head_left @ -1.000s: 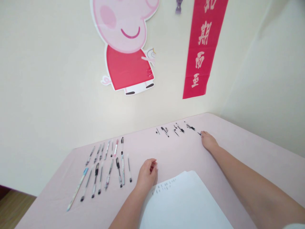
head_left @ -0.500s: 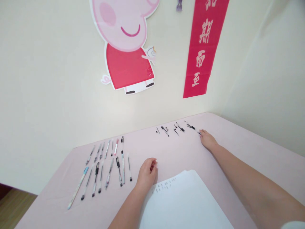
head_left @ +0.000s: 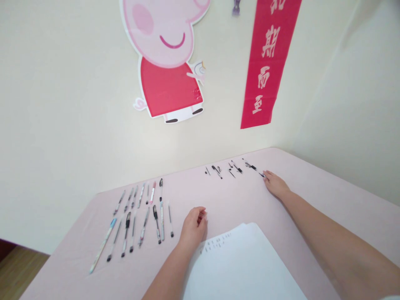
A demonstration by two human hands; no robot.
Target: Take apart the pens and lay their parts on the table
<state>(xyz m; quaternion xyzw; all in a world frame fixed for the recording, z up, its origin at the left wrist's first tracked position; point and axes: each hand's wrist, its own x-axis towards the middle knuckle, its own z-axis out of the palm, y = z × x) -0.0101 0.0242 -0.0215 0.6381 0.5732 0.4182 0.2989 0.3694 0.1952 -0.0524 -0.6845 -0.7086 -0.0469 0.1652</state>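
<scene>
My left hand rests on the pink table, its fingers curled in loosely with nothing visible in them. It sits between a row of pens on its left and a white sheet of paper on its right. My right hand is stretched far across the table and lies flat, fingers out. Its fingertips touch the near end of a thin black pen part. That part belongs to a scatter of small pen parts along the table's far edge.
The paper bears a few lines of small writing at its top left corner. Cream walls meet at a corner behind the table, with a cartoon pig cut-out and a red banner. Wooden floor shows at lower left.
Almost nothing has moved. My right hand has shifted very slightly at the black pen part, and my left hand stays where it was.
</scene>
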